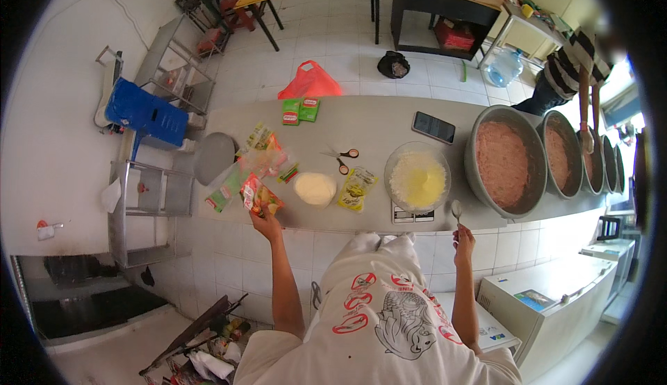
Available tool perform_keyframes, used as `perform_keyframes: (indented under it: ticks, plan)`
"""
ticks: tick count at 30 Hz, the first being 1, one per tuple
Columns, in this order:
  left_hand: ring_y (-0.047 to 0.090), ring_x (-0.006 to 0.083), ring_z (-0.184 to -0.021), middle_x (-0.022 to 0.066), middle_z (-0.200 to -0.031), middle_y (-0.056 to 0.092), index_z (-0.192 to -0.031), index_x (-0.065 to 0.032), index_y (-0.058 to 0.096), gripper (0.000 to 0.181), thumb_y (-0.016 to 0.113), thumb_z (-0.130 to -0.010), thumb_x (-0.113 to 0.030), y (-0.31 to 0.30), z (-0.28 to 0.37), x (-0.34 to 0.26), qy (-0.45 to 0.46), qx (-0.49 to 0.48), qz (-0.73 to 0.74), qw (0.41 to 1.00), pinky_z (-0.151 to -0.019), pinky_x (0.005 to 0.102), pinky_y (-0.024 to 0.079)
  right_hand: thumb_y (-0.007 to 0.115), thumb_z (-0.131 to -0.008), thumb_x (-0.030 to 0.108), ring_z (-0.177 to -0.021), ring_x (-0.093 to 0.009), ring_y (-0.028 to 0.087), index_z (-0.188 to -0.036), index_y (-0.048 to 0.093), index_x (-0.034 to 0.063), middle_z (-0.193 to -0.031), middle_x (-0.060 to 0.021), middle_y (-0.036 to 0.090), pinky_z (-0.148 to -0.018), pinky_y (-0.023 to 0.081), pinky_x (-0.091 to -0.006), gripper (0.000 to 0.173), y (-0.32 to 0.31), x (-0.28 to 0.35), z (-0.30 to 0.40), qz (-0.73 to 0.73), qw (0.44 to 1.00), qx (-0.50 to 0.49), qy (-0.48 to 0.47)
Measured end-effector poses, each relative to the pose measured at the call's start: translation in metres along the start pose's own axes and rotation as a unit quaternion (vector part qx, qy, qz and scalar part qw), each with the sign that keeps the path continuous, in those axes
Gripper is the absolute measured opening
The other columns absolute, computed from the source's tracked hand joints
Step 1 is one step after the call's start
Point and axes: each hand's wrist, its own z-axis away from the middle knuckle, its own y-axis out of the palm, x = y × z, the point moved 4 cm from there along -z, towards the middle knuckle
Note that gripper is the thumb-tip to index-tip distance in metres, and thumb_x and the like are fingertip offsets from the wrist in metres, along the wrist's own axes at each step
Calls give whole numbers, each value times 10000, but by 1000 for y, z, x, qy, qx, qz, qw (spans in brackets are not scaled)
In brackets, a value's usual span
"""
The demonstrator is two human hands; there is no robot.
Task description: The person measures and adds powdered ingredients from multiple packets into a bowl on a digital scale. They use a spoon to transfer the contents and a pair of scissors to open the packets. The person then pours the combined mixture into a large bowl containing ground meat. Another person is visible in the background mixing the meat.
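My left hand (267,222) grips a red and orange seasoning packet (256,196) above the grey counter, beside a loose pile of plastic packets (260,158). My right hand (463,241) holds a metal spoon (456,209) by its handle near the counter's front edge. Left of the spoon, a clear bowl of white and yellow powder (418,177) sits on a kitchen scale (412,215). A yellow-green packet (357,189), a small bag of pale powder (315,189) and black-handled scissors (344,158) lie between my hands.
Large grey basins of pink ground meat (504,163) line the counter's right side, where another person (568,72) works. A phone (433,127), green packets (300,111) and a round grey lid-like item (214,159) lie on the counter (370,119). A red bag (311,82) is beyond its far edge.
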Motion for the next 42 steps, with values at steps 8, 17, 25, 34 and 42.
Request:
perform_keyframes:
  ticks: [8,17,25,34,42]
  plan:
    - [675,289,-1099,223,-1349,618,-1359,84,535,499,727,-1028,-235,45,10,16,37,-31,39,998,-939,388,557,681,-1007,136,-738,-104,605,-1137,729,38,-895,-15,692,-652,487,-272,169,18,-36,-56,13,996,-51,-73]
    - [691,172,-718,114,-894,728,-1050,25,656,394,868,-897,-269,40,27,46,-179,114,3,977,-604,315,549,718,-880,96,-877,-253,694,-1126,744,17,-967,-139,737,-812,555,-389,260,32,-9,-43,303,925,-122,-193]
    - [635,143,-587,65,-708,684,-825,6,654,390,804,-946,-332,30,52,1,-222,316,-145,911,-561,297,512,666,-843,41,-978,-361,679,-1194,699,4,-1131,-186,670,-884,554,-464,354,46,8,-24,381,868,-73,-310]
    - [667,154,-841,83,-949,702,-1073,0,644,261,756,-975,-214,133,-74,-136,153,200,38,967,-744,314,542,567,-908,22,-901,-305,669,-1250,700,10,-1082,-157,668,-804,563,-413,368,64,18,-31,349,859,-43,-372]
    - [646,443,-1162,270,-1219,664,-1322,25,581,571,788,-862,-242,313,-210,-42,105,279,-337,893,-1014,510,532,666,-887,-23,-927,-251,643,-1317,636,67,-1188,-136,639,-814,561,-399,441,79,51,25,322,902,-124,-260]
